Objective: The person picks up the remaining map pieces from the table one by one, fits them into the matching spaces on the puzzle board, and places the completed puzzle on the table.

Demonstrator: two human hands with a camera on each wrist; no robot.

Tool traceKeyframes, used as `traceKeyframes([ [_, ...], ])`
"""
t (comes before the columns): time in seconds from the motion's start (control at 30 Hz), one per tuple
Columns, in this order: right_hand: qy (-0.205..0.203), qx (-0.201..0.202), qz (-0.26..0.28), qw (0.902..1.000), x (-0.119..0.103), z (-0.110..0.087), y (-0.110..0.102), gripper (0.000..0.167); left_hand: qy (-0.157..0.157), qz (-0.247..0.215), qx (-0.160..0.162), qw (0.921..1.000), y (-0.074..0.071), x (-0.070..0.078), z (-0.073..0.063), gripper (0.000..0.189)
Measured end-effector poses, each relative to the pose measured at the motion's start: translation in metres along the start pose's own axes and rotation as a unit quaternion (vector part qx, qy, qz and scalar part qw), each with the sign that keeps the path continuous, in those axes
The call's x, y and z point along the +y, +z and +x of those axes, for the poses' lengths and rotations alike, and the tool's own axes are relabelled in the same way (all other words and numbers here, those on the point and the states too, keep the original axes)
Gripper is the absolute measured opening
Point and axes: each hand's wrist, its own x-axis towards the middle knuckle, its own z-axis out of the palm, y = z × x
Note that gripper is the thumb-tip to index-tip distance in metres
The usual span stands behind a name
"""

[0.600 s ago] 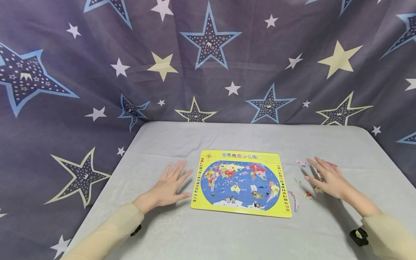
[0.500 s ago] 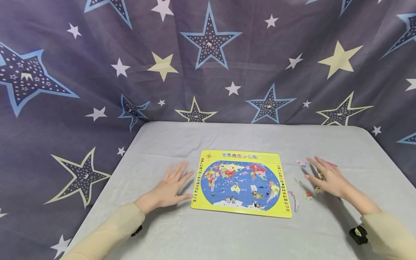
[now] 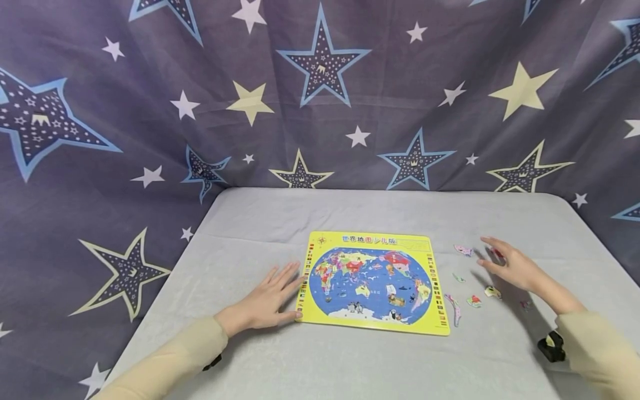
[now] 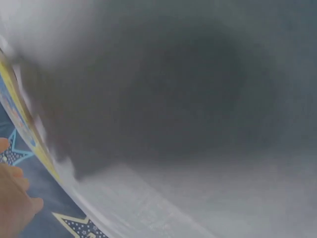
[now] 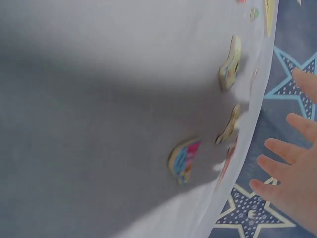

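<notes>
A yellow-bordered world map puzzle board [image 3: 370, 328] lies flat on the table. Fingers spread, my left hand [image 3: 267, 303] is at the board's left edge, its fingertips and thumb overlapping the border. My right hand [image 3: 517, 275] hovers over loose puzzle pieces right of the board, fingers slightly bent and nothing visible between them. A red piece [image 3: 496, 253] shows partly behind its fingers. Below the hand lies a yellowish piece [image 3: 493, 291]. The right wrist view shows a blue and pink piece [image 5: 184, 161] and the right hand's fingers, spread apart.
Between board and right hand lie a pink-purple piece [image 3: 463, 250], a small green piece [image 3: 458, 278], a long curved piece [image 3: 454, 311] and a red-green piece [image 3: 474, 301]. A small pink piece [image 3: 525, 305] is near the right wrist. A star-patterned curtain [image 3: 320, 128] borders the grey table [image 3: 350, 211].
My left hand has slid right, up to the board's edge. My right hand has moved slightly right with its fingers bending more, uncovering the yellowish piece.
</notes>
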Motion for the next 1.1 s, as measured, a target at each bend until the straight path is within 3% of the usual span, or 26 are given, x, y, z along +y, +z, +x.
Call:
traceKeyframes([
  [0.17,0.042,-0.024,0.002,0.9988,0.012,0.003,-0.004,0.064,0.002,-0.001,-0.012,0.9999,0.004,0.002,0.0,0.078],
  [0.5,0.071,-0.006,-0.005,0.9975,0.032,0.006,-0.006,0.057,0.009,-0.009,-0.025,0.9996,0.008,0.006,-0.003,0.078],
  [0.83,0.028,0.048,-0.022,0.9982,0.043,0.006,-0.004,0.042,0.001,-0.004,-0.059,0.9983,0.013,0.005,-0.002,0.076],
  [1.1,0.048,0.033,-0.025,0.998,0.051,0.009,-0.005,0.042,0.001,-0.005,-0.063,0.998,0.016,0.004,-0.003,0.075],
])
